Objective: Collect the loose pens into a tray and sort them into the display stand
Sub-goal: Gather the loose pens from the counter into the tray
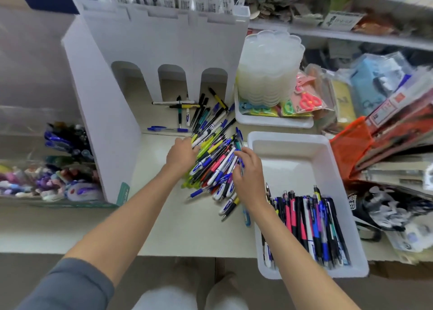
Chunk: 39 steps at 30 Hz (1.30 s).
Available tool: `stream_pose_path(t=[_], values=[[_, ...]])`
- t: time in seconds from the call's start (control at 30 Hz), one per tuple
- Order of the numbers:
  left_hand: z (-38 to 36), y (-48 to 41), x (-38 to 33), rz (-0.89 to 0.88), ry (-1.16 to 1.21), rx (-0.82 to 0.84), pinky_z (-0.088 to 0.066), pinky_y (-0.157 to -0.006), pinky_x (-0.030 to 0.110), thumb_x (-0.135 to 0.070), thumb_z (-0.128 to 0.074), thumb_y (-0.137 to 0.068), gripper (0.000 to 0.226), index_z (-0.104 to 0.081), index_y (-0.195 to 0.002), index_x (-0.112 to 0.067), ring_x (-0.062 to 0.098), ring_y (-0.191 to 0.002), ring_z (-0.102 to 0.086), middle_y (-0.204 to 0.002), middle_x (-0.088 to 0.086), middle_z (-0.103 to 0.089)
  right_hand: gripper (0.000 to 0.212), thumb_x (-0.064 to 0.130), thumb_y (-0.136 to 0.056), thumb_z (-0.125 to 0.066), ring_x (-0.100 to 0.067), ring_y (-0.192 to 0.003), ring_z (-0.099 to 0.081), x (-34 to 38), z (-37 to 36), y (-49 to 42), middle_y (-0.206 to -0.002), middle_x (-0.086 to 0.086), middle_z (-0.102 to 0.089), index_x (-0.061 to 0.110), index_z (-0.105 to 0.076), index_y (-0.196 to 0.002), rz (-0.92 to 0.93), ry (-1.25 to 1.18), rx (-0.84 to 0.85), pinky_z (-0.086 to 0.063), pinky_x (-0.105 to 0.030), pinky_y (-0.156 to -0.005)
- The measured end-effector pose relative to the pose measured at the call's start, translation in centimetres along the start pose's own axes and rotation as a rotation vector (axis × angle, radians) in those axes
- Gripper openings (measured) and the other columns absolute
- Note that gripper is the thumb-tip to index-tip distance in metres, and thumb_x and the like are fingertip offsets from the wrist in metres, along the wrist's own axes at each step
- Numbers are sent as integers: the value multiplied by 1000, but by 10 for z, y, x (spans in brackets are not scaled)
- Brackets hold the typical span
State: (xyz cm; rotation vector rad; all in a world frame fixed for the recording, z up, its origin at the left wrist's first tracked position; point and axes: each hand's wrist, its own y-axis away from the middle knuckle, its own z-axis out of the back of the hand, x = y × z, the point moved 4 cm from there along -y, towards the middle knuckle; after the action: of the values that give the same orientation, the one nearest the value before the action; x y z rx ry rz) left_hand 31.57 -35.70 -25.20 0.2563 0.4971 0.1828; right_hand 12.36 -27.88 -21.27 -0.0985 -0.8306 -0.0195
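Observation:
A heap of loose pens [212, 159] in blue, yellow, pink and black lies on the cream counter in front of the white display stand [164, 51] with three arched slots. My left hand [181, 155] rests on the heap's left edge, fingers curled into the pens. My right hand [248, 173] is at the heap's right edge and its curled fingers grip a few pens. To the right stands a white tray [293, 150]; a row of pens [309, 227] fills its near half.
More pens [187, 109] lie scattered at the stand's base. A second white tray [274, 119] behind holds stacked clear lids and packets. Packaged goods crowd the right side and shelves. Bins of pens and erasers [58, 169] sit at left. The counter's front edge is near me.

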Motion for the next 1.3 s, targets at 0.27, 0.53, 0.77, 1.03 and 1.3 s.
stream_pose_path(t=[0.27,0.53,0.77,1.03,1.3], values=[[-17,-1,-6,-12,-175,101,-40,-102,45,-93,-41,-70,111,-40,-141,-8,30,-127,-39,-139,13,-40,39,-4,-92,-50,-11,-135,-34,-6,-2,-17,-141,-6,-46,8,-60,-128,-16,26,-109,-14,-1,-106],[-28,-1,-29,-88,-113,86,-46,-89,36,-61,-73,-73,86,-44,-131,-5,30,-114,-51,-124,15,-54,39,-2,-88,-58,-7,-132,-36,-6,-2,-17,-139,-6,-46,8,-60,-126,-19,-1,-150,-19,-3,-107],[-16,-16,-24,-60,-31,206,-45,-59,31,-45,-77,-78,42,-57,-96,-13,19,-73,-59,-87,4,-65,39,3,-88,-57,-10,-135,-36,-8,-3,-17,-139,-3,-45,11,-60,-126,-75,-2,-118,-16,1,-105],[3,-13,1,-112,121,245,-44,-58,32,-29,-78,-82,40,-54,-112,-17,19,-74,-58,-91,5,-63,36,4,-88,-58,-3,-130,-32,-10,-4,-17,-138,-3,-46,11,-62,-123,-76,37,-106,-15,3,-101],[33,4,22,-172,322,229,-51,-64,30,-24,-73,-88,40,-54,-123,-19,16,-83,-64,-97,-1,-65,27,2,-86,-60,-22,-127,-44,-7,-6,-17,-132,-9,-52,7,-67,-112,-40,54,-81,-35,-30,-109]])
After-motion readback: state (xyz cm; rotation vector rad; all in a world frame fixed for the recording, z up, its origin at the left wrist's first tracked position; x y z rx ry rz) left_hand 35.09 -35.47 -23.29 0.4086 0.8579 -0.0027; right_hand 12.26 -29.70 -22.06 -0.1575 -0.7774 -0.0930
